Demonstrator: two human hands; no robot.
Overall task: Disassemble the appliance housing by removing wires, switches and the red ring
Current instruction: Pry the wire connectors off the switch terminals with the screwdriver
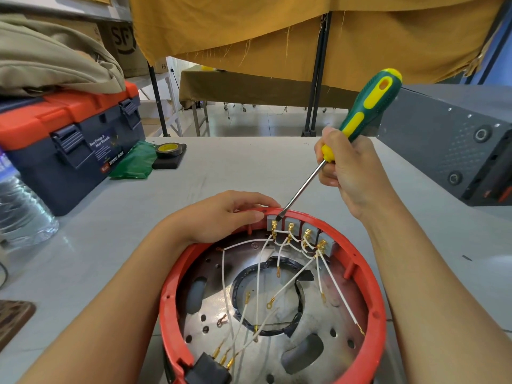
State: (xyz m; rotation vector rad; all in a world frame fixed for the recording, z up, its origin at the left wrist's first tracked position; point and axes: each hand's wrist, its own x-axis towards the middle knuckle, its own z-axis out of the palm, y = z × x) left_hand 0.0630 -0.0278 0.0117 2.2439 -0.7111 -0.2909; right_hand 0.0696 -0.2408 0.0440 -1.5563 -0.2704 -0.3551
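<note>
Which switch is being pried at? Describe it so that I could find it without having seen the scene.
Start at the red ring in the foreground and follow its far inner wall to the row of four grey switches with brass terminals. The one meant is the leftmost switch, beside the left hand's fingertips. Only this one has the screwdriver tip at its top edge.

Pretty bright where I'm working, soft even daylight that seems to come from the open area ahead, past the hanging cloth point(318, 31). Shadows on the worktop point(235, 167) are faint, just a soft one under my left hand point(221, 217). The metal plate point(318, 322) inside the housing throws some glare. Wide lens bends everything at the edges, my forearms look stretched. The water bottle point(19, 206) on the far left looks smeared, probably edge blur.
</note>
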